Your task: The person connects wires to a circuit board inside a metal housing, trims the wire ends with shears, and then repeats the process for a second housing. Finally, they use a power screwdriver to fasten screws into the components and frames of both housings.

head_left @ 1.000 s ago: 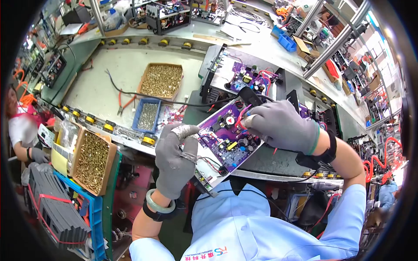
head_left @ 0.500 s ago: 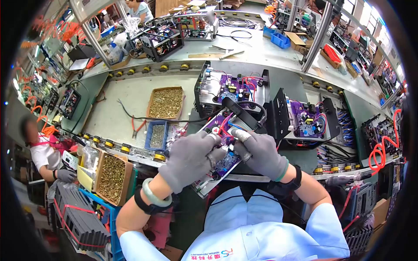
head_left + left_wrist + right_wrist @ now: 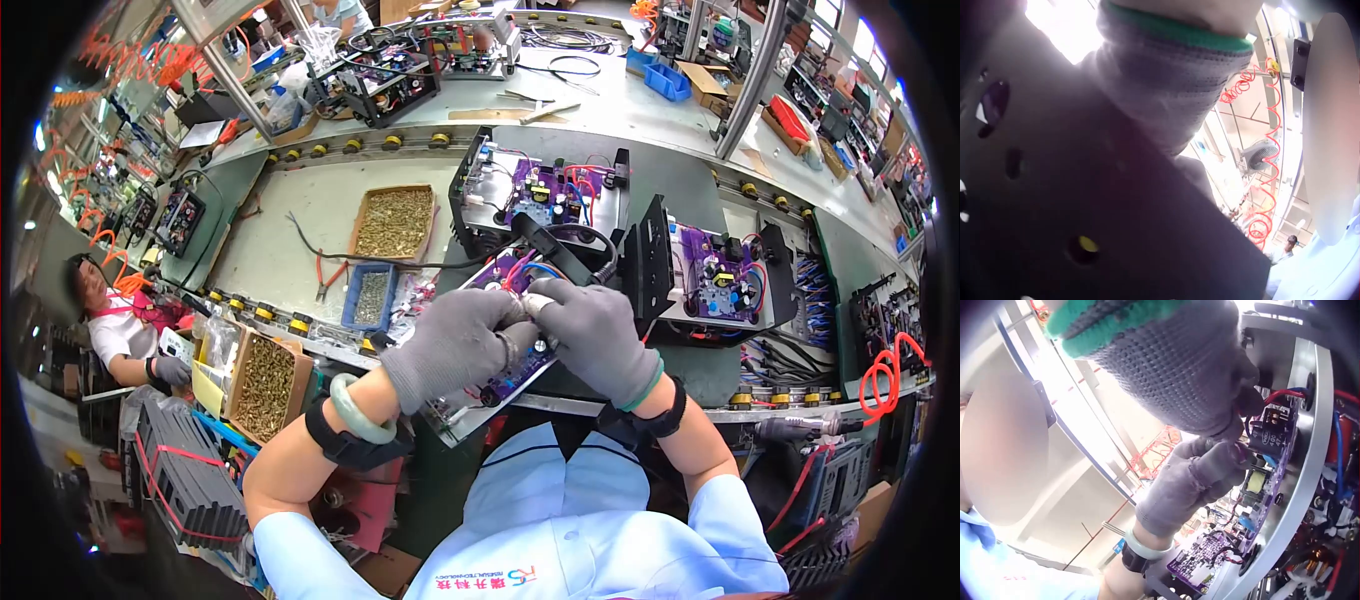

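Note:
Both grey-gloved hands meet fingertip to fingertip over a purple circuit board [image 3: 497, 390] set in a tilted metal chassis [image 3: 452, 428]. Red and blue wires [image 3: 541, 268] run from the board's far end to the fingertips. My left hand [image 3: 455, 342] curls its thumb and fingers there, and my right hand [image 3: 603, 335] pinches at the same spot from the other side. In the right wrist view the fingers come together beside a black capacitor [image 3: 1266, 439] and a yellow transformer [image 3: 1256, 482]. The wire ends are hidden between the fingers. A dark panel with holes [image 3: 1054, 187] fills much of the left wrist view.
Two similar open units [image 3: 540, 190], [image 3: 715, 265] stand behind and to the right. A box of brass screws [image 3: 393, 222], a blue bin of small screws [image 3: 369, 298] and red-handled pliers [image 3: 329, 278] lie left. A black cable [image 3: 400, 263] crosses the bench. Another person [image 3: 128, 325] sits left.
My left hand has come in from the board's near left side to meet the right hand at the wires. The right hand has shifted down and left. The head view has swung too.

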`<state>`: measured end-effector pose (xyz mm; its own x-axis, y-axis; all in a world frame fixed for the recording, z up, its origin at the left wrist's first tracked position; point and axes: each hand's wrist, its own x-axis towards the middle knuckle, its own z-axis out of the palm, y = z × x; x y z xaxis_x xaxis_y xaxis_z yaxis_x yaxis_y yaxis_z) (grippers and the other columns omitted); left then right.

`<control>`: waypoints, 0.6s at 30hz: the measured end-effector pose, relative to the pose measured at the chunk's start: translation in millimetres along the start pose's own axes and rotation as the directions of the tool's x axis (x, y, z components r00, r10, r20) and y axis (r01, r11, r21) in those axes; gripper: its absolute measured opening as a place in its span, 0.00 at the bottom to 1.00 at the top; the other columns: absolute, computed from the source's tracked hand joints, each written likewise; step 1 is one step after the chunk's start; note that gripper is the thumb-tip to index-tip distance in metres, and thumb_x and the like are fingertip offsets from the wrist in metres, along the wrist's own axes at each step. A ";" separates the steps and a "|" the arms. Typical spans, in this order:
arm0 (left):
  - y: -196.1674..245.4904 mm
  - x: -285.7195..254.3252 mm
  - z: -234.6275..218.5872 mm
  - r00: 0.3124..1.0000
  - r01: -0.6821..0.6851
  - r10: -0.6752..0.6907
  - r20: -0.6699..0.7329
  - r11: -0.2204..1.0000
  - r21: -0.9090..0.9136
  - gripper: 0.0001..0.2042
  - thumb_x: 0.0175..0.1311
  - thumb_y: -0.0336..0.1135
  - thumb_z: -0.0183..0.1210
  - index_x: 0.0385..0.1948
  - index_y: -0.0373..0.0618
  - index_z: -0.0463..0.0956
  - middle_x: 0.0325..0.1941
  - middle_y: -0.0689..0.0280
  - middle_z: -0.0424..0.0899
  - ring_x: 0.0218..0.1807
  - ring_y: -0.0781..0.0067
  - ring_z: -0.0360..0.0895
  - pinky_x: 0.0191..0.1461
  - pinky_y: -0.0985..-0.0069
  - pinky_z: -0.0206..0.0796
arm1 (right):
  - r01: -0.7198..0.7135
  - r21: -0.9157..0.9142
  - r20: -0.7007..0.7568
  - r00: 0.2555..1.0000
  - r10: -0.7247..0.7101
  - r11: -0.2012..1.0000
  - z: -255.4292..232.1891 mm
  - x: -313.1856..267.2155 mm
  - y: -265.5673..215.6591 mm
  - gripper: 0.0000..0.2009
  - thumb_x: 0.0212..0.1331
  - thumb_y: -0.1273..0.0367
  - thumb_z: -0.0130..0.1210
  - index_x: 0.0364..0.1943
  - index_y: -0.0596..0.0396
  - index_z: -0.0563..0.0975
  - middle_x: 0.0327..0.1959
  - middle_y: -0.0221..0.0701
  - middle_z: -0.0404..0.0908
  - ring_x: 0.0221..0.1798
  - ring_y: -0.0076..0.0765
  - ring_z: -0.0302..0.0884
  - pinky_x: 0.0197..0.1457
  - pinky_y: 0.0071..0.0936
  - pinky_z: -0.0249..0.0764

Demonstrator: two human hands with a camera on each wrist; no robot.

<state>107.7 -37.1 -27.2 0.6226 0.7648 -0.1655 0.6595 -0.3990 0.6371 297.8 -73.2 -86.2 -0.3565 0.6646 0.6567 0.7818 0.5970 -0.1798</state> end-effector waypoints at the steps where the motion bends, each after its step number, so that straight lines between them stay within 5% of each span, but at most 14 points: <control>1: 2.9 -1.7 5.2 0.997 -0.035 0.029 -0.067 0.996 -0.080 0.09 0.64 0.38 0.62 0.33 0.41 0.82 0.26 0.58 0.82 0.26 0.72 0.78 0.34 0.72 0.70 | -0.002 0.005 -0.002 1.000 0.002 1.000 -1.0 0.6 2.4 0.07 0.51 0.70 0.59 0.35 0.49 0.81 0.42 0.27 0.82 0.29 0.33 0.82 0.29 0.30 0.75; 3: 12.1 -4.2 8.0 0.983 -0.112 0.093 -0.160 0.988 -0.111 0.10 0.65 0.37 0.61 0.35 0.39 0.83 0.25 0.60 0.83 0.26 0.76 0.76 0.33 0.75 0.70 | -0.031 0.054 -0.028 0.999 0.033 0.998 -3.4 0.8 4.2 0.08 0.48 0.70 0.59 0.35 0.48 0.81 0.42 0.27 0.83 0.27 0.32 0.81 0.29 0.30 0.75; 7: 4.4 5.8 13.5 0.987 -0.098 0.086 -0.134 0.991 -0.088 0.11 0.66 0.39 0.61 0.38 0.39 0.83 0.25 0.63 0.82 0.26 0.79 0.75 0.33 0.76 0.69 | -0.052 0.036 -0.069 0.996 0.054 0.998 0.7 -2.4 5.5 0.10 0.45 0.70 0.60 0.35 0.48 0.81 0.42 0.28 0.83 0.26 0.32 0.81 0.28 0.29 0.75; 10: 0.1 9.6 9.9 1.000 -0.016 0.018 0.009 0.980 -0.200 0.13 0.67 0.41 0.60 0.39 0.39 0.83 0.25 0.66 0.82 0.26 0.81 0.74 0.32 0.77 0.69 | -0.012 0.038 -0.112 0.994 0.017 0.999 0.5 -6.0 7.4 0.11 0.43 0.70 0.61 0.35 0.49 0.81 0.40 0.29 0.84 0.26 0.33 0.82 0.28 0.29 0.75; 12: 2.7 12.1 -0.6 0.945 0.256 -0.099 0.312 0.815 -0.519 0.14 0.67 0.43 0.62 0.38 0.40 0.83 0.25 0.69 0.81 0.25 0.84 0.71 0.31 0.78 0.68 | 0.002 0.083 -0.101 0.995 0.006 0.997 -3.9 -4.5 8.7 0.12 0.43 0.71 0.61 0.36 0.50 0.81 0.37 0.29 0.84 0.26 0.33 0.82 0.27 0.30 0.75; 14: -3.2 16.6 -2.6 0.939 0.268 -0.088 0.333 0.795 -0.545 0.11 0.64 0.41 0.64 0.34 0.43 0.83 0.25 0.66 0.81 0.23 0.78 0.74 0.30 0.75 0.68 | -0.014 0.111 -0.071 0.997 0.022 0.994 -13.5 -0.5 10.3 0.11 0.45 0.72 0.61 0.36 0.50 0.81 0.34 0.30 0.83 0.26 0.35 0.82 0.27 0.31 0.75; 15: -3.2 18.8 -1.6 0.993 -0.115 0.116 0.001 0.982 -0.148 0.09 0.61 0.40 0.65 0.31 0.44 0.82 0.26 0.65 0.81 0.24 0.72 0.76 0.30 0.72 0.69 | -0.007 0.126 -0.043 0.999 0.012 0.992 -17.8 2.1 12.6 0.10 0.46 0.73 0.61 0.36 0.50 0.81 0.33 0.30 0.83 0.27 0.37 0.81 0.27 0.32 0.75; 16: -1.8 20.7 -0.2 0.878 -0.348 0.438 -0.193 0.862 0.369 0.08 0.58 0.39 0.65 0.29 0.45 0.81 0.26 0.63 0.81 0.25 0.66 0.79 0.29 0.69 0.69 | -0.002 0.141 -0.013 1.000 0.004 0.990 -20.5 3.5 13.9 0.10 0.47 0.73 0.61 0.36 0.50 0.81 0.32 0.31 0.82 0.27 0.38 0.81 0.27 0.33 0.75; 18: 4.9 24.0 -0.9 0.863 -0.307 0.464 -0.202 0.797 0.520 0.07 0.54 0.38 0.66 0.26 0.48 0.78 0.27 0.62 0.80 0.28 0.56 0.80 0.30 0.63 0.71 | -0.016 0.146 -0.010 1.000 0.017 0.989 -21.3 4.7 14.5 0.08 0.48 0.73 0.61 0.35 0.51 0.80 0.31 0.31 0.81 0.27 0.40 0.81 0.26 0.34 0.75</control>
<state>125.5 -20.2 -27.4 0.7580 0.5768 0.3047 0.5536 -0.8158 0.1671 318.4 -71.0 -70.2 -0.3377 0.6705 0.6606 0.7040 0.6458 -0.2955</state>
